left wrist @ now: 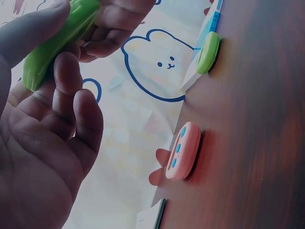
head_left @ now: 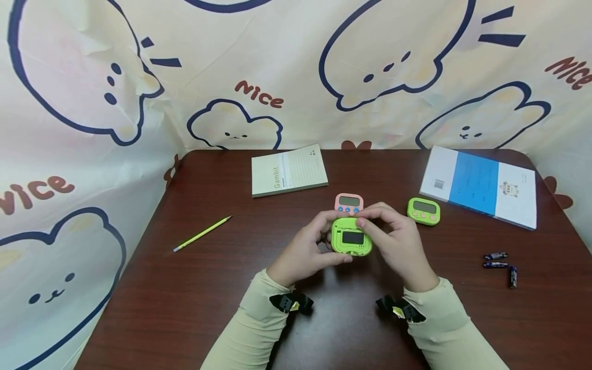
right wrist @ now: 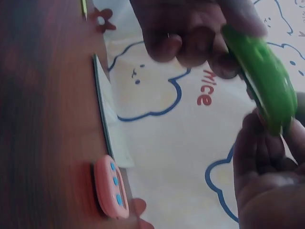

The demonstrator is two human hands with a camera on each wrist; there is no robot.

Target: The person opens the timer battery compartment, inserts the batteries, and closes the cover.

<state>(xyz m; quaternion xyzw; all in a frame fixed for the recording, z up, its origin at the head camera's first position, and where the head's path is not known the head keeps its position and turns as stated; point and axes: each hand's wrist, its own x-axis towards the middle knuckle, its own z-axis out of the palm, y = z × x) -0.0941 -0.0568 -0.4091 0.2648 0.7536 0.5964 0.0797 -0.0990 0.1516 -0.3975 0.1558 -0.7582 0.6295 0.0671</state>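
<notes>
- Head view: above the middle of a brown desk (head_left: 139, 308), a person's left hand (head_left: 307, 253) grasps a green device (head_left: 352, 238) by its left side, fingers and thumb around it. The right hand (head_left: 401, 242) pinches its far right corner.
- Just beyond lies a pink timer (head_left: 349, 202); right of it, a green timer (head_left: 423, 211). A notebook (head_left: 290, 172) and a blue-and-white book (head_left: 481, 185) lie far; a pencil (head_left: 202, 234), left; three batteries (head_left: 496, 265), right.
- Left wrist view: the device appears edge-on, left thumb across it, with the right hand's fingers at its other end.
- Right wrist view: both hands grip opposite ends of the device; the pink timer rests on the desk.
</notes>
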